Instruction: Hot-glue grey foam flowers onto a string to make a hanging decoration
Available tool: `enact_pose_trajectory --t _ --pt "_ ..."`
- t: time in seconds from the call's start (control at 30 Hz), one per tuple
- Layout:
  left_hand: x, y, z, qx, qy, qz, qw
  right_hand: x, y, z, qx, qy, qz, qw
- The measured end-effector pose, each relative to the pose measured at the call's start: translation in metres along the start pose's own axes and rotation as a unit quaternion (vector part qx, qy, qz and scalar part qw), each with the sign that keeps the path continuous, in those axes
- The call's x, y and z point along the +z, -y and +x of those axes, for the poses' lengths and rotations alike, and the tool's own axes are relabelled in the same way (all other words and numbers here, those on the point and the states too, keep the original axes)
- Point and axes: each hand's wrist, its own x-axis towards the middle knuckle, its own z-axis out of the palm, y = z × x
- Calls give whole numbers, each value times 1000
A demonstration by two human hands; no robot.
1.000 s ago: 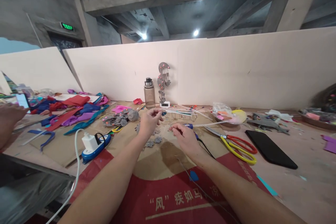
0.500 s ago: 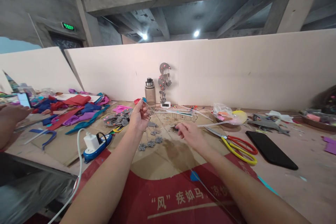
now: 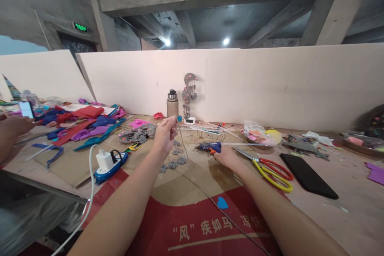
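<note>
My left hand (image 3: 167, 133) is raised over the cardboard, its fingers pinched on a small blue piece (image 3: 179, 118). Lower and to the right, my right hand (image 3: 223, 155) is wrapped round a blue and orange glue gun (image 3: 213, 147), whose nozzle end points left and looks dark and dirty. A clear glue stick (image 3: 237, 144) sticks out behind the gun. Grey flower shapes (image 3: 173, 164) lie between my hands, nearer my left forearm. A blue heart-shaped piece (image 3: 222, 203) rests on the red part of the cardboard, beside a thin cord.
Scissors (image 3: 274, 174) and a black phone (image 3: 309, 176) lie at right. A bottle (image 3: 172, 105) and a grey hanging ornament (image 3: 190, 93) stand behind. Coloured scraps (image 3: 90, 122) and a blue power strip (image 3: 111, 168) are at left, with another person's hand (image 3: 15, 124).
My right hand has taken hold of the glue gun and moved slightly right. My left hand has shifted a little right and down with the blue piece.
</note>
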Motion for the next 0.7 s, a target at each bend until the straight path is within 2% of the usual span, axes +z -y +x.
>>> enact_pose_trajectory --t 0.07,0.2,0.27,0.33,0.4,0.47,0.57,0.7 --pt "3 4 -4 8 -2 61 998 -4 4 -1 21 -3 24 999" --pt "4 11 -8 31 -11 148 988 -17 16 -11 18 -78 161 984" --pt "3 13 -7 39 -17 174 984 -23 23 -19 -13 -108 243 964" --pt "1 16 -7 44 -24 192 980 -27 31 -29 -61 -123 344 929" --pt "0 17 -7 48 -30 208 976 -30 39 -38 -119 -113 434 886" --pt "1 17 -8 59 -33 222 973 -32 46 -46 -170 -78 482 856" --pt "3 16 -10 67 -31 218 973 -32 53 -57 -200 -34 492 847" --pt "6 13 -11 32 -37 167 985 -29 55 -63 -204 -4 488 849"
